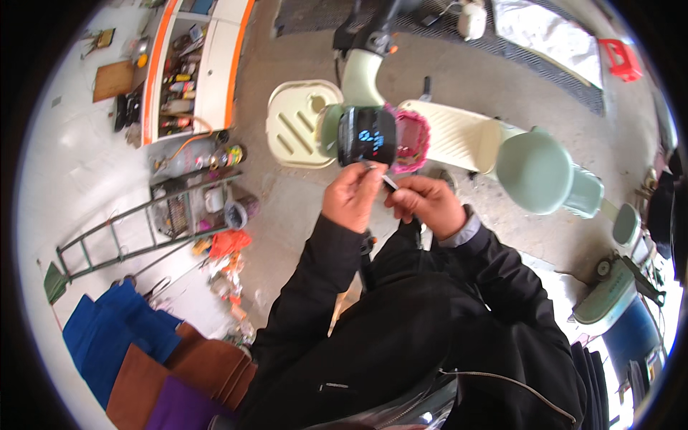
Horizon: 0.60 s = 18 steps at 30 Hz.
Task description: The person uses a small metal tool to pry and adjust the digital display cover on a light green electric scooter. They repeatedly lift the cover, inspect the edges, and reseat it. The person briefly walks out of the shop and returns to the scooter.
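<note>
My left hand [350, 196] and my right hand [433, 203] meet over the near edge of a lit black display [367, 136] on a pale green electric scooter. Both pinch a small slim black-and-silver piece [389, 183] between thumb and fingers. Its exact kind is too small to make out, and the fingers cover part of it. Just right of the display shows a pink fuzzy-edged cover [413, 140]. To its left is the scooter's cream slotted front basket [276, 118].
The scooter's cream footboard [451, 132] and green seat [534, 172] stretch to the right. An orange-trimmed cabinet [218, 75] with bottles stands at the far left, a metal ladder [118, 231] nearer. Blue and brown sheets [122, 326] lie lower left. Another scooter [608, 297] stands at right.
</note>
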Each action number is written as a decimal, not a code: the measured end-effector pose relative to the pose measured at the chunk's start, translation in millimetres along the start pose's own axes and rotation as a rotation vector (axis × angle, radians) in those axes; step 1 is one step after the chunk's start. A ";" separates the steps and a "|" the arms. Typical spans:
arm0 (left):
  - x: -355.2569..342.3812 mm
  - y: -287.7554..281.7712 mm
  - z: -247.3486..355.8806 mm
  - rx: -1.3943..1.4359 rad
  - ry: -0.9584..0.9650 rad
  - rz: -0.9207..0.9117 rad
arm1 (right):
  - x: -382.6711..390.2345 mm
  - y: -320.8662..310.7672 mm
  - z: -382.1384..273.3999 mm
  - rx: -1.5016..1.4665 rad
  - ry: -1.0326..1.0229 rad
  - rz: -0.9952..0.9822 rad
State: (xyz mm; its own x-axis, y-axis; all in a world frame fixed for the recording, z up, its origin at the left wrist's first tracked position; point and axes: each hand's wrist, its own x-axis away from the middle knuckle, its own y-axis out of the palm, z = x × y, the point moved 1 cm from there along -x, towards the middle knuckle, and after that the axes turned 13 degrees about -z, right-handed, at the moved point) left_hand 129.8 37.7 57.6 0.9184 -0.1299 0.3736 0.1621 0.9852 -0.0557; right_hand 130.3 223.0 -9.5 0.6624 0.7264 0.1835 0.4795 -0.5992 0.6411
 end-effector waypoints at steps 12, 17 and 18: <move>26.9 54.9 12.7 0.021 0.146 -0.064 | 76.9 13.1 -41.5 0.576 -0.079 0.161; 21.6 81.6 15.5 -0.006 0.221 -0.248 | 114.2 15.5 -35.7 0.799 -0.247 0.363; 22.0 88.7 15.9 -0.002 0.231 -0.274 | 124.0 18.4 -32.6 0.813 -0.270 0.413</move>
State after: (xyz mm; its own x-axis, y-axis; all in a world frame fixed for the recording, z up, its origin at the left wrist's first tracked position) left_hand 158.7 124.0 75.6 0.8982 -0.4111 0.1559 0.4138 0.9102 0.0159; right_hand 202.5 313.0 49.4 0.9310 0.3634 0.0359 0.3640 -0.9158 -0.1696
